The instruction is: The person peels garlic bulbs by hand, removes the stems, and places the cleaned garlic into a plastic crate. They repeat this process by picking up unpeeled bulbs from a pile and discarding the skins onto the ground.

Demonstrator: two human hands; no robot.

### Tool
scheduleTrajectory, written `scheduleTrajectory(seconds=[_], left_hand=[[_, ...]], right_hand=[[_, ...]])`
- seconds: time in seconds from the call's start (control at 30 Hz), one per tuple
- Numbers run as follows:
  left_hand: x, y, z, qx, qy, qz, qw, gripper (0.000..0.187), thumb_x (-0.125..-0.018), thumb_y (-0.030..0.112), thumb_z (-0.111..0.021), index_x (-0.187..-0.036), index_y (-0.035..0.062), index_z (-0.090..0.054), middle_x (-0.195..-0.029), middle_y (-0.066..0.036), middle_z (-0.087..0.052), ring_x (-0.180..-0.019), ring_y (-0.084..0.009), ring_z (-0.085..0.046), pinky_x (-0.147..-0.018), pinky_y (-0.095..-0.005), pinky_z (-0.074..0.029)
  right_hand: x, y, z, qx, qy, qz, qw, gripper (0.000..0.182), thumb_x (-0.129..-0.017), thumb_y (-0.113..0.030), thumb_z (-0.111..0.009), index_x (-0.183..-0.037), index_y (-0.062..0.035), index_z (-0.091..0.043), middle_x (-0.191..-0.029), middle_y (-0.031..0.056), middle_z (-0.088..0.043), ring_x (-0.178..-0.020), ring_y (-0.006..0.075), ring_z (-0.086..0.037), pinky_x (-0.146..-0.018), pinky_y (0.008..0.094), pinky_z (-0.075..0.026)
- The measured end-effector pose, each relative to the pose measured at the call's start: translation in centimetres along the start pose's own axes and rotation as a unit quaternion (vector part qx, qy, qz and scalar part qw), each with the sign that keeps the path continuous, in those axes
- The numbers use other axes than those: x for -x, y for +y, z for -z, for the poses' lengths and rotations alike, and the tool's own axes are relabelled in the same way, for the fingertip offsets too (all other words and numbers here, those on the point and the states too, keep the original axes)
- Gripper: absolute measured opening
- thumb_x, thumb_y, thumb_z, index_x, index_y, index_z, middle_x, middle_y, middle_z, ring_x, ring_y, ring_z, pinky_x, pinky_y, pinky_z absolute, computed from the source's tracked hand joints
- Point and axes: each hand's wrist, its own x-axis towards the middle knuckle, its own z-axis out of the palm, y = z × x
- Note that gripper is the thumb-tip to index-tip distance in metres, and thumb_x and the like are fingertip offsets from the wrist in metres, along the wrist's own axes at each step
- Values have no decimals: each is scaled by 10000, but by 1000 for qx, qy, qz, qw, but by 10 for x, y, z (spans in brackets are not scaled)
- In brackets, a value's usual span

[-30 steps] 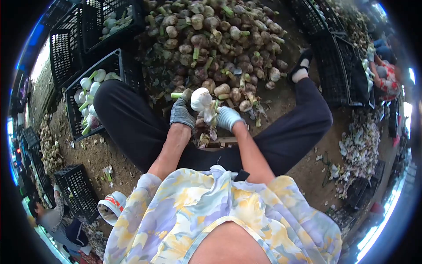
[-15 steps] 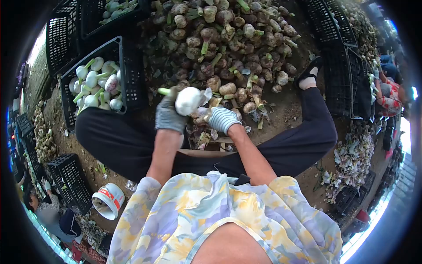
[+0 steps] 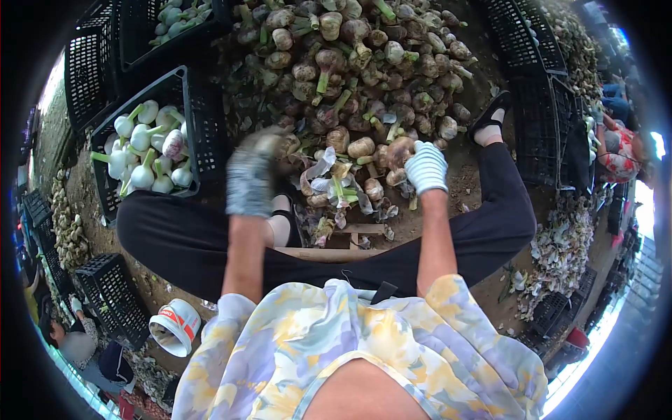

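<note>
My left hand (image 3: 250, 175), in a dirty grey glove, hovers at the near left edge of a heap of unpeeled garlic (image 3: 364, 63). It is smeared by motion, so its fingers and anything in them cannot be made out. My right hand (image 3: 427, 168), in a white-and-green striped glove, has its fingers closed on a brownish garlic bulb (image 3: 400, 152) at the heap's near side. Between the hands lie loose garlic skins (image 3: 322, 168) and cut leaves. To the left, a black crate (image 3: 187, 105) holds several clean white bulbs (image 3: 142, 136) with green stems.
Another black crate (image 3: 126, 42) with white bulbs stands at the upper left. Black crates (image 3: 535, 126) line the right side. A white bucket (image 3: 175, 327) and an upright crate (image 3: 112, 297) are at the lower left. Other people (image 3: 619, 150) sit at both edges.
The white bulb is gone from my left hand, which has moved left and is blurred. My right hand has moved right, onto a brown bulb. Skins now show where my hands were.
</note>
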Motion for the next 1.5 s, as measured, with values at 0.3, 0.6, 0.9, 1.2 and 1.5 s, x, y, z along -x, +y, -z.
scheduleTrajectory(seconds=[0.3,0.6,0.9,1.2,1.5], left_hand=[[43,-20,-87,437,-218,227,843,507,-755,186,-668,-1194,68,-444,-1045,-61,-528,-944,-208,-558,-848,-375,-486],[70,-27,-105,191,-111,-84,972,590,-706,153,-704,-1211,87,-406,-1176,-71,-441,-1076,-172,-452,-937,-297,-400],[71,-18,-112,395,-191,138,888,474,-758,354,-643,-1115,72,-511,-1026,-89,-571,-931,-239,-573,-825,-351,-484],[32,-62,-70,427,-302,419,742,546,-746,617,-455,-990,148,-594,-901,-98,-636,-749,-283,-614,-581,-474,-516],[53,-29,-89,454,-151,230,847,498,-843,456,-520,-1136,53,-509,-1085,-107,-562,-969,-253,-550,-848,-388,-467]], right_hand=[[62,-26,57,-787,-125,-46,603,418,-773,-164,-643,-1150,-26,-527,-968,68,-625,-779,151,-602,-721,270,-502],[81,-67,32,-859,-112,-98,489,231,-793,-156,-628,-970,-11,-596,-935,73,-613,-847,152,-586,-767,283,-477],[99,-37,22,-677,-17,21,735,239,-758,-45,-585,-990,6,-615,-876,94,-642,-782,133,-576,-691,262,-481],[45,-44,-98,-532,164,52,829,409,-633,-47,-642,-1030,-16,-546,-908,148,-594,-842,295,-570,-730,335,-460],[96,-45,2,-783,-150,-1,604,239,-735,-34,-632,-970,6,-627,-845,36,-643,-753,84,-576,-668,238,-470]])
